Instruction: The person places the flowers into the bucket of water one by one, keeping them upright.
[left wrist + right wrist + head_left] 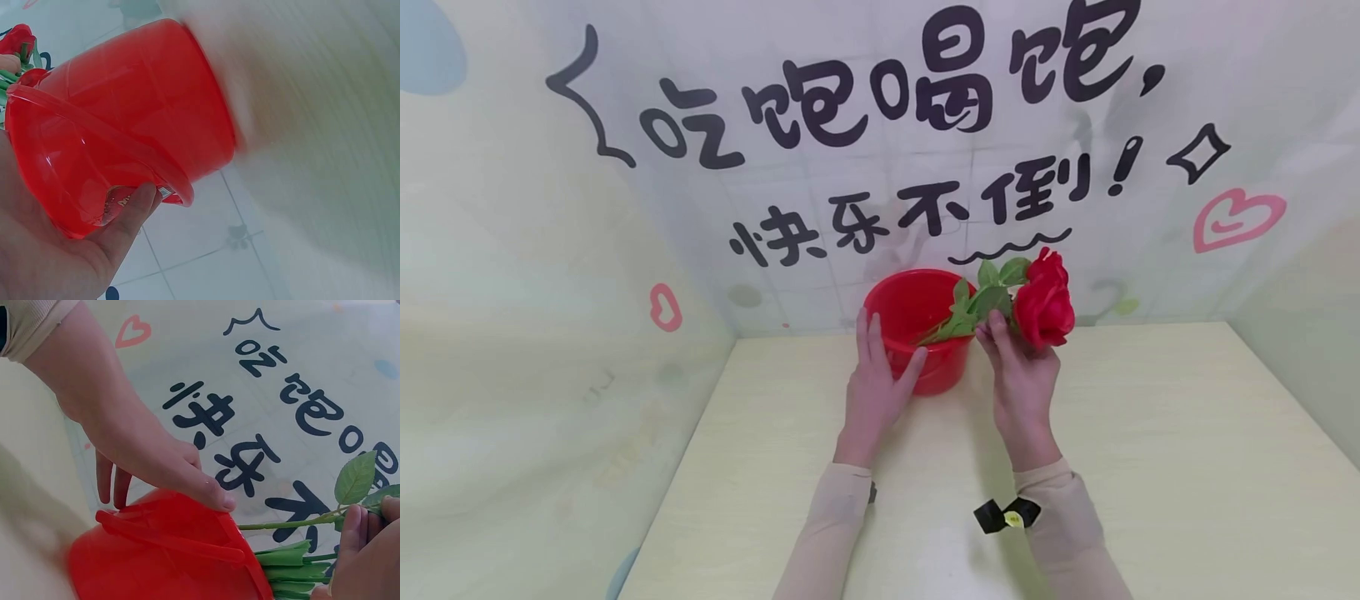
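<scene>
A red plastic bucket [942, 377] stands upright on the table against the back wall. My left hand [874, 387] grips its left side near the rim. In the left wrist view the thumb presses by a label [117, 205], and the bucket's handle [119, 137] hangs down along the wall. Red artificial roses [1043, 308] with green leaves [992, 300] lean over the right rim, their stems running into the bucket. Just below the blooms, my right hand [1026, 387] pinches the stems. A thin stem [284, 523] and several thicker ones [290, 572] enter the bucket in the right wrist view.
The pale wooden table [1180, 467] meets a light wall covering [820, 292] printed with large black characters and pink hearts. Another covering [535, 333] hangs along the left side. A black wrist camera [1000, 515] sits on the right forearm.
</scene>
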Tool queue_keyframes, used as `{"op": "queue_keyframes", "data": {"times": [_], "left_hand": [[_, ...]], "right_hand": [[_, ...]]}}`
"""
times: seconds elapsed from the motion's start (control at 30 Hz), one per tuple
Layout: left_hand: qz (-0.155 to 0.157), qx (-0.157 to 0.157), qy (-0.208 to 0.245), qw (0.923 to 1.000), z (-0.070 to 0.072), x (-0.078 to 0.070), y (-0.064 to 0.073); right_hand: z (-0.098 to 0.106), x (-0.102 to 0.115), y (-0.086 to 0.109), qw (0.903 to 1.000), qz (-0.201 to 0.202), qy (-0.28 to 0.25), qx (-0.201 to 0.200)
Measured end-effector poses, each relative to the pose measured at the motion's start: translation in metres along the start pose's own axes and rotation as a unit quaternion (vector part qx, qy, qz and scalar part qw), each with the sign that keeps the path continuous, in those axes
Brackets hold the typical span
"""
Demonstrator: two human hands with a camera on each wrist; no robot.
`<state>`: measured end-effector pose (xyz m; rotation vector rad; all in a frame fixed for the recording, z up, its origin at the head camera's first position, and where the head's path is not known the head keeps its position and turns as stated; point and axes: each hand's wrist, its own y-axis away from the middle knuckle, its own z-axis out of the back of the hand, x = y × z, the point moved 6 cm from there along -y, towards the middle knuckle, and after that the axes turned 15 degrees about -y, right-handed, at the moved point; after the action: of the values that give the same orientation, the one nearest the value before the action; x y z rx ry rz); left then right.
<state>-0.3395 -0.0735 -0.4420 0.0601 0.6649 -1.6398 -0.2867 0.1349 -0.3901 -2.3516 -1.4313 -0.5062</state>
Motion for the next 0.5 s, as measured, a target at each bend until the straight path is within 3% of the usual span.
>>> {"op": "queue_keyframes", "data": {"times": [0.27, 0.5], "left_hand": [[-0.004, -0.003, 0.005, 1.0, -0.001, 0.001, 0.0], [-0.005, -0.005, 0.002, 1.0, -0.001, 0.0, 0.0]], "right_hand": [[0.005, -0.016, 0.006, 0.9992, -0.027, 0.029, -0.005], [0.011, -0.024, 0.004, 0.9984, -0.049, 0.021, -0.019]]}}
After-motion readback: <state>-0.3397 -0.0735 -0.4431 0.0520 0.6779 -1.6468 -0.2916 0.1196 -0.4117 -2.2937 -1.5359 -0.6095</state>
